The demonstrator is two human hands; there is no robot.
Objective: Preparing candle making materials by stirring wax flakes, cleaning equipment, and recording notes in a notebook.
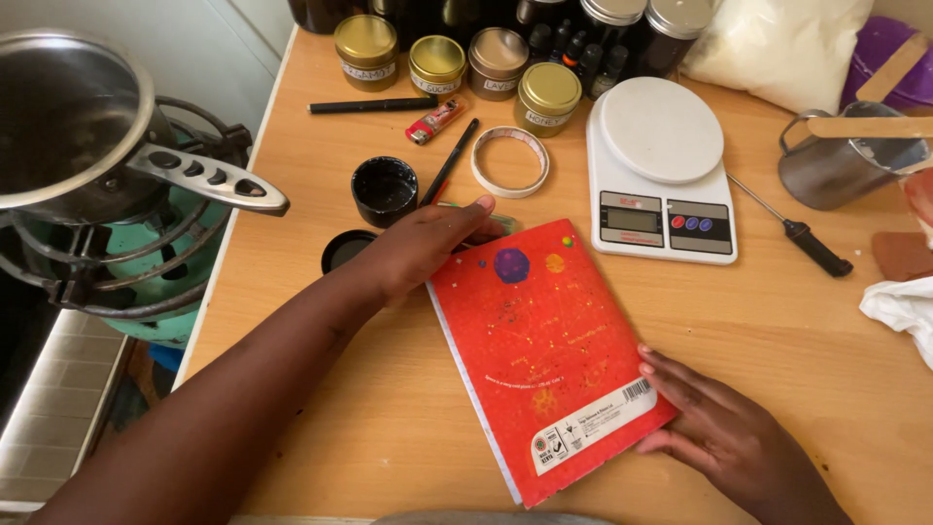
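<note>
now the red notebook (544,355) lies closed and tilted near the front edge of the wooden worktop (777,321). left hand (418,248) rests on its top left corner, fingers pressed together and flat. right hand (724,442) touches its lower right corner, fingers slightly spread. a white kitchen scale (661,175) sits just behind, a black jar (385,190) beside the left hand.

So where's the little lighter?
In the head view, the red lighter lies at the table's far left, just below the gold-lidded jars, between two black pens.
</note>
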